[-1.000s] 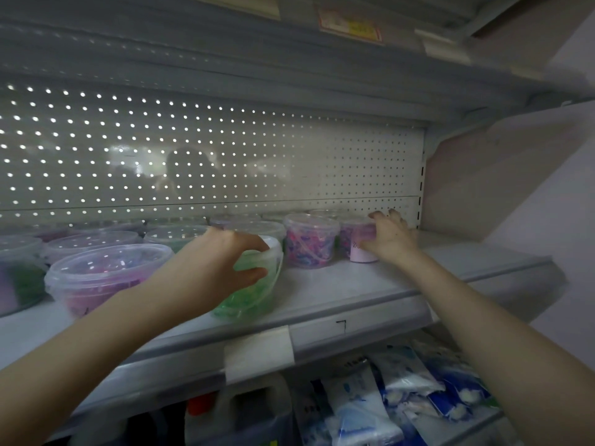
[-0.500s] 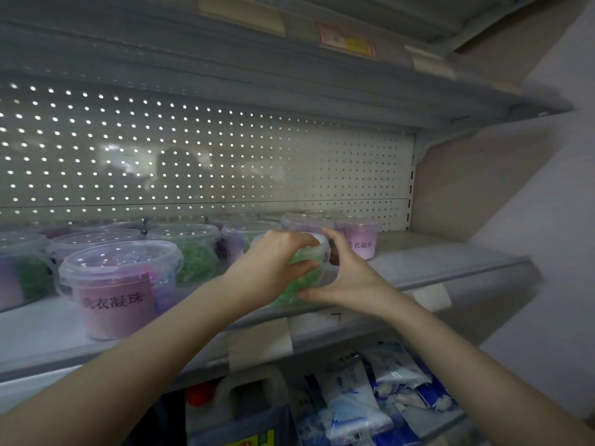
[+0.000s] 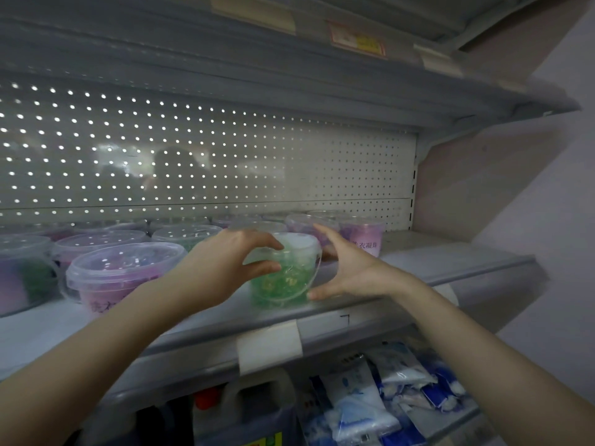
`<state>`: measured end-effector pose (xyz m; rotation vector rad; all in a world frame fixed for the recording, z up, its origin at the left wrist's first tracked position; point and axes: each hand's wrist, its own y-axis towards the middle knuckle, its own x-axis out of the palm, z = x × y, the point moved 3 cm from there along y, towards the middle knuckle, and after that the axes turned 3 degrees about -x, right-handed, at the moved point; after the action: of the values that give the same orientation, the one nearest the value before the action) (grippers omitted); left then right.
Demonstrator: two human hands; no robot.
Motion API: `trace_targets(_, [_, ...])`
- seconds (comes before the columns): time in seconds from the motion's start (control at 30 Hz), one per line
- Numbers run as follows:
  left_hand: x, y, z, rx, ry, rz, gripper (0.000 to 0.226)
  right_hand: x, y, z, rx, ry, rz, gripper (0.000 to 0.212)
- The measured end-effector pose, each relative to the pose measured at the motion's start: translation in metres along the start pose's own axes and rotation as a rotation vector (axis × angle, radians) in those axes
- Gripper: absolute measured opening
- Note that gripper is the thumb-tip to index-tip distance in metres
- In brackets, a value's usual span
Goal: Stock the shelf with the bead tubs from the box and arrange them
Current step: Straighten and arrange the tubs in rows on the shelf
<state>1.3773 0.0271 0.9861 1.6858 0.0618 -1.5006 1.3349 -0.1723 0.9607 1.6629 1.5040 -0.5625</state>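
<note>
In the head view, the green tub (image 3: 286, 275) stood upright near the front edge of the shelf (image 3: 450, 262), to the right of a pink tub (image 3: 116, 278). The left hand (image 3: 222, 265) gripped its left side, fingers and thumb curled round it. The right hand (image 3: 347, 268) was spread open, thumb touching the tub's base. Arranging seemed to be the step in hand; next, I judged, the tub wanted sliding back into line with the rows behind
</note>
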Motion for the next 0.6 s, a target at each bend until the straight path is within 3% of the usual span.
trace_targets(0.13, [-0.006, -0.008, -0.006, 0.009, 0.146, -0.005, 0.034, -0.026, 0.035, 0.018, 0.028, -0.09, 0.185, 0.077])
trace_targets(0.23, [-0.009, -0.012, -0.007, 0.029, 0.215, 0.022, 0.036, -0.03, 0.069, 0.018, -0.01, -0.402, 0.319, 0.056])
trace_targets(0.33, [-0.012, -0.017, -0.014, 0.001, 0.23, 0.035, 0.036, -0.023, 0.095, 0.015, -0.035, -0.65, 0.262, 0.051])
trace_targets(0.47, [-0.014, -0.017, -0.015, -0.016, 0.269, 0.059, 0.037, -0.017, 0.111, 0.018, -0.042, -0.642, 0.198, 0.048])
trace_targets(0.6, [-0.012, -0.015, -0.016, -0.014, 0.259, 0.055, 0.037, -0.018, 0.105, 0.025, -0.076, -0.781, 0.174, 0.051])
